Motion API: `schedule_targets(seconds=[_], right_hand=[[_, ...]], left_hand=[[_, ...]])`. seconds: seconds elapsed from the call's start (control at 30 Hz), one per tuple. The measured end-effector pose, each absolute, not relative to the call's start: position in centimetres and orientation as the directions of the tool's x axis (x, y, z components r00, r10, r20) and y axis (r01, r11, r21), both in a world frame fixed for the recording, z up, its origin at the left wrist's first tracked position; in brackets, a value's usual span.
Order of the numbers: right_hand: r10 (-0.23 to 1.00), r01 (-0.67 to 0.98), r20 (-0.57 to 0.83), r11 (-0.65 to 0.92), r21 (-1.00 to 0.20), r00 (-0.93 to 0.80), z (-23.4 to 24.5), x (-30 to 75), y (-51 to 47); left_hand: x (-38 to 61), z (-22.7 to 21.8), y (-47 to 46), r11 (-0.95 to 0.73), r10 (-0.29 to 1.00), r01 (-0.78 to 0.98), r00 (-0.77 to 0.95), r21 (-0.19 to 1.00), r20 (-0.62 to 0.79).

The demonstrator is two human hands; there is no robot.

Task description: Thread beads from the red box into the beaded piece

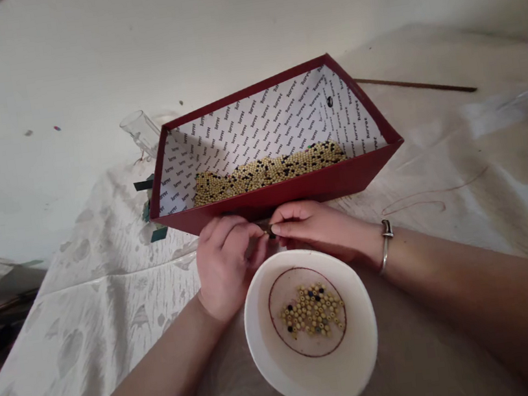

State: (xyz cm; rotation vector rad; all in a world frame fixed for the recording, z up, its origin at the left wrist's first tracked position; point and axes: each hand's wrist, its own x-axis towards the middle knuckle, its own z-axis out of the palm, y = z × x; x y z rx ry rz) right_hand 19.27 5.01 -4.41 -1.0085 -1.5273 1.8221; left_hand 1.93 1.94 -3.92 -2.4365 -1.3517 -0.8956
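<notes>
My left hand [226,262] and my right hand [314,227] meet fingertip to fingertip just behind a white bowl [271,354], both pinched on a small dark thing I cannot make out. The bowl holds several cream beads [312,309] with a few dark ones. Behind my hands a dark red box [292,190] with a printed white lining stands tilted, and a heap of cream and black beads [267,171] lies along its near wall. A metal bracelet [387,243] circles my right wrist.
A pale patterned cloth [88,314] covers the table. A clear glass [141,131] lies behind the box's left corner. A thin dark stick [415,85] rests at the back right. A thin thread [422,202] loops on the cloth to the right.
</notes>
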Motion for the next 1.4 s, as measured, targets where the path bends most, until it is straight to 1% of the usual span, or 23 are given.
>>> schedule_targets(seconds=[0.13, 0.57, 0.7, 0.83, 0.97, 1.17, 1.3, 1.4], right_hand=[[0.8, 0.065, -0.203, -0.203, -0.977, -0.564, -4.27, 19.27, 5.04], [0.802, 0.06, -0.19, -0.19, -0.98, -0.567, -4.45, 19.31, 5.04], [0.8, 0.068, -0.197, -0.193, -0.979, -0.566, -4.44, 19.27, 5.06], [0.798, 0.079, -0.196, -0.185, -0.98, -0.57, -4.34, 19.29, 5.01], [0.797, 0.097, -0.206, -0.184, -0.978, -0.567, -4.33, 19.3, 4.99], [0.794, 0.106, -0.193, -0.162, -0.981, -0.576, -4.44, 19.25, 4.99], [0.806, 0.113, -0.169, -0.127, -0.985, -0.568, -4.55, 19.27, 4.96], [0.809, 0.091, -0.161, -0.132, -0.987, -0.565, -4.63, 19.23, 5.02]], left_hand=[[1.93, -4.0, 1.82, -0.566, 0.7, 0.818, 0.41, 0.104, 0.584], [2.18, -3.95, 1.77, -0.582, 0.694, 0.803, 0.41, 0.127, 0.592], [2.18, -3.97, 1.77, -0.572, 0.688, 0.81, 0.388, 0.13, 0.613], [2.14, -4.1, 1.66, -0.56, 0.704, 0.817, 0.385, 0.134, 0.597], [2.16, -4.11, 1.65, -0.552, 0.709, 0.825, 0.391, 0.118, 0.587], [2.2, -3.81, 1.65, -0.511, 0.704, 0.856, 0.365, 0.076, 0.609], [2.29, -3.86, 1.51, -0.533, 0.699, 0.843, 0.394, 0.068, 0.597], [2.24, -3.95, 1.63, -0.526, 0.695, 0.849, 0.396, 0.049, 0.6]])
